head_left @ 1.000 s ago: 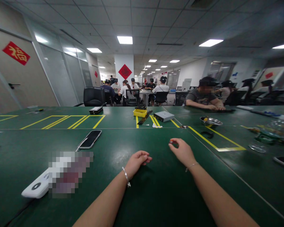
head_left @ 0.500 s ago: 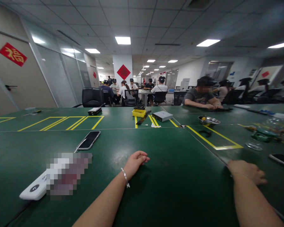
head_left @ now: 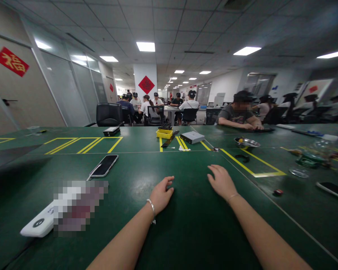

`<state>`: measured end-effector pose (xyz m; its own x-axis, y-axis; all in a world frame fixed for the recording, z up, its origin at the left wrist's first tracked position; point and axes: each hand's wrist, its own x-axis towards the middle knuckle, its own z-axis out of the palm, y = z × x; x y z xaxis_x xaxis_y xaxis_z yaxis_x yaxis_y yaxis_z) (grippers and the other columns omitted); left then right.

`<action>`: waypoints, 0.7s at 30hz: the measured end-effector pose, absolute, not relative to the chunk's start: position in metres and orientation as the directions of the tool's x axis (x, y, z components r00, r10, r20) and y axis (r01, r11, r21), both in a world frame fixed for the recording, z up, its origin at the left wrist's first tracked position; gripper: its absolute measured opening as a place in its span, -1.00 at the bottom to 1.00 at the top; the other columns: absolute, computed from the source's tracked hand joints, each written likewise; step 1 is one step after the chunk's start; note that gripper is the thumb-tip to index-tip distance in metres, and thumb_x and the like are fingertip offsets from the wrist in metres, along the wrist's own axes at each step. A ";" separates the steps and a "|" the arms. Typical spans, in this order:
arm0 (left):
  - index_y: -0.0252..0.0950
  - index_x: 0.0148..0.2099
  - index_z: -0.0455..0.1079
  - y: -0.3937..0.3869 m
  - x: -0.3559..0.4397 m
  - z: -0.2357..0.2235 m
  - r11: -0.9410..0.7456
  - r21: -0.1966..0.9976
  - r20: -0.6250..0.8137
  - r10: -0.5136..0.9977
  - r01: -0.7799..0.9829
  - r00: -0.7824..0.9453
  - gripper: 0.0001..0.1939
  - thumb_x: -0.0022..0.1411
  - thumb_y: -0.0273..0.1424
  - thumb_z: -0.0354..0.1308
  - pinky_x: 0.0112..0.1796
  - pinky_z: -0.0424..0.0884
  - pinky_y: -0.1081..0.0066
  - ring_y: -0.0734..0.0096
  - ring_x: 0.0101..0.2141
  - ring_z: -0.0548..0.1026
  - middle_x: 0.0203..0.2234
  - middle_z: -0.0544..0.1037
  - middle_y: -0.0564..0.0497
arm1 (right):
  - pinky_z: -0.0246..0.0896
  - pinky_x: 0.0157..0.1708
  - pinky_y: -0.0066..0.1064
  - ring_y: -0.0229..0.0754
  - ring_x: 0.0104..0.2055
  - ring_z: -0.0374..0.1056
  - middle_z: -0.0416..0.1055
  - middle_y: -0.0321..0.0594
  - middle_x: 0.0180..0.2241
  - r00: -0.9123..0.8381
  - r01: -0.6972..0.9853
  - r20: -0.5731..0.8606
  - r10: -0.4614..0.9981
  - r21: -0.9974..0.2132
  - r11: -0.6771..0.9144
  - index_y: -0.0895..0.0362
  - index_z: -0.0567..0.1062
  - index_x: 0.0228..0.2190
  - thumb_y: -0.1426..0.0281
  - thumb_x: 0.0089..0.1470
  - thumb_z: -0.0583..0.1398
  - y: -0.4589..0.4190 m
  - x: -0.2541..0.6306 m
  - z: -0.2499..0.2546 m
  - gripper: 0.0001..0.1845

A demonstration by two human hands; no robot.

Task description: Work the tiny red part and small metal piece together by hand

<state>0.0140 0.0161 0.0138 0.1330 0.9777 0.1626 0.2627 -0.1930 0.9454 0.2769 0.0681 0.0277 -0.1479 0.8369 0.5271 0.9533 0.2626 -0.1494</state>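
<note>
The left hand (head_left: 161,195) and right hand (head_left: 221,183) are open and empty over the green surface (head_left: 191,225). A small red object (head_left: 277,192) lies at the right hand's 3 o'clock, nearer that hand than the left. A black smartphone (head_left: 104,165) lies slantwise at the left hand's 10 o'clock. A seated co-worker (head_left: 238,114) is across the room.

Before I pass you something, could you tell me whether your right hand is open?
Open: the right hand is palm down over the green table, with its fingers apart and nothing showing in it.
</note>
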 end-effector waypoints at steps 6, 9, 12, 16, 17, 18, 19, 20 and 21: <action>-0.18 0.03 0.16 0.017 0.014 0.009 -0.271 0.889 0.184 0.949 0.369 0.254 -0.52 0.00 -0.44 0.04 -0.07 0.16 0.35 0.32 -0.08 0.29 -0.08 0.34 -0.02 | -0.14 -0.01 -0.05 -0.07 0.11 -0.12 0.10 -0.22 0.04 -0.516 0.755 0.333 0.789 -0.260 0.603 -0.05 0.16 -0.01 0.28 -0.01 -0.03 0.035 0.193 0.009 -0.53; -0.19 0.00 0.20 0.017 0.014 0.008 -0.331 0.837 0.209 0.929 0.436 0.305 -0.56 0.00 -0.40 0.05 -0.06 0.14 0.33 0.28 -0.08 0.29 -0.09 0.35 -0.03 | -0.19 -0.02 0.01 -0.05 0.11 -0.11 0.10 -0.26 0.05 -0.568 0.733 0.272 0.777 -0.261 0.628 -0.12 0.17 -0.03 0.22 0.00 -0.04 0.030 0.187 0.005 -0.56; -0.18 -0.03 0.23 0.016 0.013 0.007 -0.343 0.814 0.210 0.926 0.468 0.313 -0.59 0.01 -0.36 0.04 -0.07 0.14 0.31 0.26 -0.09 0.30 -0.11 0.37 -0.02 | -0.13 -0.04 -0.05 -0.05 0.06 -0.02 0.17 -0.19 -0.01 -0.467 0.816 0.324 0.822 -0.198 0.542 -0.05 0.26 -0.08 0.24 -0.02 -0.03 0.043 0.206 0.018 -0.59; -0.15 -0.05 0.25 0.015 0.011 0.008 -0.322 0.810 0.185 0.933 0.489 0.307 -0.62 0.01 -0.32 0.02 -0.10 0.15 0.29 0.24 -0.11 0.31 -0.13 0.39 -0.01 | 0.07 -0.25 -0.13 0.06 -0.12 0.15 0.25 0.12 -0.16 0.006 0.994 0.374 0.927 -0.106 0.036 0.21 0.33 -0.14 0.33 -0.07 -0.02 0.061 0.277 0.044 -0.57; -0.15 -0.06 0.26 0.015 0.010 0.008 -0.321 0.808 0.183 0.934 0.494 0.307 -0.62 0.01 -0.31 0.02 -0.11 0.16 0.29 0.23 -0.12 0.31 -0.14 0.39 -0.01 | 0.08 -0.31 -0.13 0.10 -0.14 0.15 0.24 0.18 -0.20 0.162 0.986 0.371 0.915 -0.106 -0.132 0.26 0.34 -0.15 0.33 -0.08 -0.03 0.062 0.301 0.048 -0.56; -0.15 -0.07 0.26 0.015 0.010 0.009 -0.320 0.806 0.182 0.935 0.499 0.305 -0.63 0.01 -0.30 0.02 -0.11 0.16 0.29 0.23 -0.12 0.31 -0.15 0.39 -0.01 | 0.07 -0.36 -0.12 0.14 -0.15 0.14 0.22 0.24 -0.22 0.313 0.950 0.357 0.880 -0.122 -0.288 0.30 0.35 -0.17 0.31 -0.08 -0.04 0.061 0.327 0.050 -0.54; -0.15 -0.07 0.27 0.014 0.011 0.010 -0.320 0.802 0.181 0.935 0.504 0.304 -0.63 0.01 -0.30 0.02 -0.12 0.16 0.29 0.23 -0.12 0.32 -0.15 0.40 -0.01 | 0.06 -0.40 -0.13 0.18 -0.15 0.13 0.19 0.28 -0.22 0.438 0.899 0.318 0.841 -0.153 -0.410 0.31 0.35 -0.18 0.27 -0.08 -0.05 0.058 0.354 0.049 -0.51; -0.16 -0.08 0.27 0.014 0.011 0.011 -0.319 0.798 0.179 0.935 0.511 0.305 -0.64 0.01 -0.30 0.02 -0.12 0.16 0.30 0.23 -0.13 0.32 -0.15 0.40 -0.01 | 0.05 -0.43 -0.12 0.21 -0.14 0.10 0.15 0.33 -0.20 0.566 0.824 0.285 0.773 -0.187 -0.535 0.32 0.34 -0.16 0.22 -0.09 -0.05 0.054 0.378 0.047 -0.47; -0.17 -0.08 0.28 0.014 0.011 0.012 -0.319 0.791 0.175 0.936 0.522 0.306 -0.64 0.01 -0.30 0.02 -0.12 0.16 0.31 0.24 -0.13 0.32 -0.15 0.40 -0.01 | 0.04 -0.44 -0.10 0.24 -0.11 0.06 0.10 0.36 -0.17 0.689 0.724 0.253 0.679 -0.221 -0.653 0.32 0.31 -0.13 0.18 -0.11 -0.05 0.050 0.401 0.042 -0.42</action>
<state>0.0113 0.0139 0.0116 0.3065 0.9357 0.1748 0.5223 -0.3188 0.7909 0.4009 0.0496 0.0421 0.6892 0.6789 0.2533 0.7245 -0.6529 -0.2212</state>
